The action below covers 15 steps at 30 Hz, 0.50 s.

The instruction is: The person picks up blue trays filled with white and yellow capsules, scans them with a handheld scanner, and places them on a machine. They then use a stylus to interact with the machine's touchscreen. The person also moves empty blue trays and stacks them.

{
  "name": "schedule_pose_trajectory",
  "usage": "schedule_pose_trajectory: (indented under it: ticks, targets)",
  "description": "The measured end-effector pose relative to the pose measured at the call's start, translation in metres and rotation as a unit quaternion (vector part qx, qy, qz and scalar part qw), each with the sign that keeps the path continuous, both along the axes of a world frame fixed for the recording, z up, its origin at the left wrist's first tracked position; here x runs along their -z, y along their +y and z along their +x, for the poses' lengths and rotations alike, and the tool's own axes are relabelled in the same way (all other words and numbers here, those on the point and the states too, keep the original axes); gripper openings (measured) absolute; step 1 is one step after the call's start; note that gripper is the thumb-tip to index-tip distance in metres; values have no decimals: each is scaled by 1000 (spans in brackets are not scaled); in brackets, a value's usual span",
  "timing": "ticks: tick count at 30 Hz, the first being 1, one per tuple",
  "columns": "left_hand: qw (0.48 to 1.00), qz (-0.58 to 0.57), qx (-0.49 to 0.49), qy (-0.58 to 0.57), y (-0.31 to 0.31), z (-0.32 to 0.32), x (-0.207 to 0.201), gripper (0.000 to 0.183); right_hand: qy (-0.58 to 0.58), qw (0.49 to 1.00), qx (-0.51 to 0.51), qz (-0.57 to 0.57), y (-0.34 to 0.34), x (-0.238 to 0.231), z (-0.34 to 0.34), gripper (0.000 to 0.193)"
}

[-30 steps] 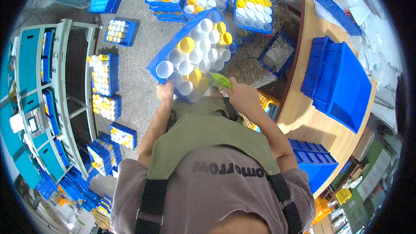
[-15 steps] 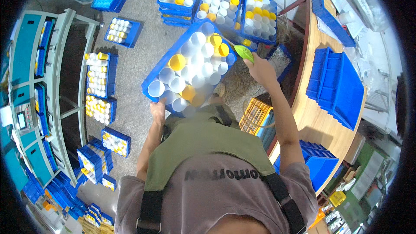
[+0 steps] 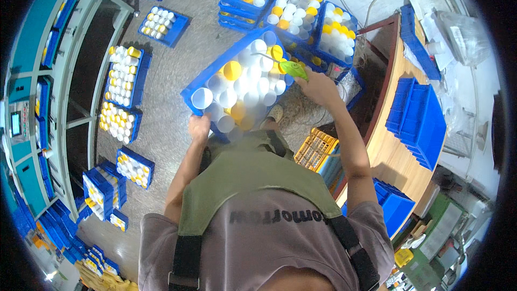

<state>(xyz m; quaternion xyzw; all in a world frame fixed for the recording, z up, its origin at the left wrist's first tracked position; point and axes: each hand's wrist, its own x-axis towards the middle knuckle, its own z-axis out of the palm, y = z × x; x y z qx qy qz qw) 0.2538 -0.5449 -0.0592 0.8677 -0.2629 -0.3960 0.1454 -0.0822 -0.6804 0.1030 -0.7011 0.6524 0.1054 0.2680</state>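
I see my left hand (image 3: 199, 127) curled around the near corner of the blue plastic crate of white and yellow spools (image 3: 239, 83), held above the floor; my right hand (image 3: 318, 87) pinches a small green tool (image 3: 293, 68) at its far edge.

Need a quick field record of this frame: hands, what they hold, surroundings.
left hand: grips the near left edge of the blue crate
right hand: at the crate's right side, with a green tool at the fingers
crate contents: white cones and yellow cones, standing upright
crate pose: tilted, carried above the floor
floor: more blue crates of cones, concrete
right side: wooden bench with stacked blue bins
left side: teal shelving
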Motion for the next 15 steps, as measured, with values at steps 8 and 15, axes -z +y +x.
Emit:
schedule_pose_trajectory:
  ticks: [8,15]
  targets:
    - [997,3,10,-75,-6,0,8,42,-3,998,-61,6,23,-8,49,45]
    - [994,-18,24,-101,-16,-4,1,48,-29,988,-148,-42,48,-5,83,45]
